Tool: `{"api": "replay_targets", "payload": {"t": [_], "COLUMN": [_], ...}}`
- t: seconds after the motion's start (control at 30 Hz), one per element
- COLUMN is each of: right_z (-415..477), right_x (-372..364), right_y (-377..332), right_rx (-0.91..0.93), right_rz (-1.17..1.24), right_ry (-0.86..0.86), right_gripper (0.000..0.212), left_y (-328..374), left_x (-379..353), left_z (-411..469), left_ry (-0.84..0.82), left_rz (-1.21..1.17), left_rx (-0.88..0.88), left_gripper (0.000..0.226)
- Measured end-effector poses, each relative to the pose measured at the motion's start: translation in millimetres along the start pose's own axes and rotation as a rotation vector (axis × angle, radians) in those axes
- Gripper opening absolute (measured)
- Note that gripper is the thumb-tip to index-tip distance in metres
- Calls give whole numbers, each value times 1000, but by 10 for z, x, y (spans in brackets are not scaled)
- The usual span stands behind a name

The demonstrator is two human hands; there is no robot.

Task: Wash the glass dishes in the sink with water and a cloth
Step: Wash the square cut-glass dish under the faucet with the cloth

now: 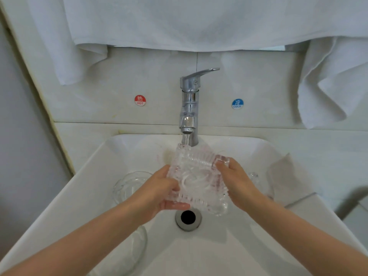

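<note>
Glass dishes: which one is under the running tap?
The ribbed square dish, gripped by the left hand and right hand; the round bowl lies in the sink.

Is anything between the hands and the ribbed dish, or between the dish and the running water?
Nothing visible. The left hand and right hand grip the ribbed glass dish directly, no cloth between, and the water stream falls from the faucet straight onto its far edge.

Fingertips of the left hand [159, 194] lie hidden beneath the ribbed glass dish [199, 182]. That wrist covers half of a round glass bowl [127, 184] by the sink's [89, 176] left wall. Behind the right hand [237, 182], a small glass piece [253, 176] is too hidden to identify.
</note>
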State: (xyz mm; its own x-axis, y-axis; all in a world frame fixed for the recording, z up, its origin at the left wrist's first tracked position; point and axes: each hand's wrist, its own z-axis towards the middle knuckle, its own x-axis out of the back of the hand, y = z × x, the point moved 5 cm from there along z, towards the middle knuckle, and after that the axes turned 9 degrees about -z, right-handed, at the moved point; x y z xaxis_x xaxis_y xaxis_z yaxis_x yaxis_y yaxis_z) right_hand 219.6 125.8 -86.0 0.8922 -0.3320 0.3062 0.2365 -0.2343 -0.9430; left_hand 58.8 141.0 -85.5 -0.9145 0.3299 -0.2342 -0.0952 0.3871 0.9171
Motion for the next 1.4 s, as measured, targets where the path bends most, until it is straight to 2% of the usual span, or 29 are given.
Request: {"api": "replay_targets", "payload": {"t": [0.1, 0.17, 0.23, 0.3, 0.33, 0.37, 0.4, 0.47, 0.53, 0.63, 0.7, 0.83, 0.9, 0.97, 1.0, 1.07, 1.17, 1.23, 1.3, 1.4], "right_z": [-22, -43, -48, -31, -35, -33, -35, -40, -41, -12, 6, 8, -14, -26, -24, -18, 1, 14, 4, -10], "right_x": [22, 19, 20, 21, 15, -8, -32, -94, -151, -161, -131, -140, -156, -153, -144, -125, -106, -118, -132, -114], "right_y": [49, 30, -5, -17, -27, -27, -26, -6, 19, 60, 81, 94, 106, 132, 142, 138, 119, 137, 148, 142], "right_rx": [8, 74, 119, 121, 113, 109, 104, 98, 84, 68, 58, 80, 84, 80, 80, 75, 69, 66, 65, 72], "right_rz": [12, 6, 11, 30, 57, 77, 92, 93, 93, 92, 113, 115, 92, 92, 99, 99, 182, 199, 163, 150], "right_ry": [110, 144, 181, 217, 224, 221, 209, 187, 179, 192, 206, 176, 173, 182, 185, 179, 165, 164, 170, 182], "right_gripper": [14, 12, 14, 15, 15, 15, 15, 16, 22, 25, 26, 23, 22, 23, 24, 22, 17, 18, 20, 26], "left_y": [-31, -12, -13, 4, 4, -4, -17, -68, -118, -191, -178, -73, -111, -153, -156, -146, -119, -129, -139, -188], "left_x": [-7, 21, 14, -73, -125, -167, -206, -241, -298, -391, -328, -159, -238, -366, -390, -314, -120, -92, -182, -339], "left_z": [-6, 16, 26, -42, -76, -94, -91, -44, -7, -65, -95, 5, -4, -66, -91, -86, -37, -12, -1, -46], "left_ry": [-17, 16, 59, 133, 150, 139, 109, 73, -7, -318, -422, -192, -255, -431, -488, -473, -295, -228, -239, -411], "left_rz": [71, 290, 686, 1230, 1425, 1553, 1637, 1671, 1631, 1509, 1552, 1671, 1579, 1440, 1445, 1601, 1847, 1902, 1882, 1755], "left_rx": [26, -108, -345, -612, -712, -748, -706, -578, -534, -576, -582, -590, -539, -498, -509, -546, -483, -441, -519, -649], "left_gripper": [42, 44, 65, 69, 70, 81, 92, 102, 105, 84, 72, 75, 73, 71, 73, 80, 91, 98, 98, 81]}}
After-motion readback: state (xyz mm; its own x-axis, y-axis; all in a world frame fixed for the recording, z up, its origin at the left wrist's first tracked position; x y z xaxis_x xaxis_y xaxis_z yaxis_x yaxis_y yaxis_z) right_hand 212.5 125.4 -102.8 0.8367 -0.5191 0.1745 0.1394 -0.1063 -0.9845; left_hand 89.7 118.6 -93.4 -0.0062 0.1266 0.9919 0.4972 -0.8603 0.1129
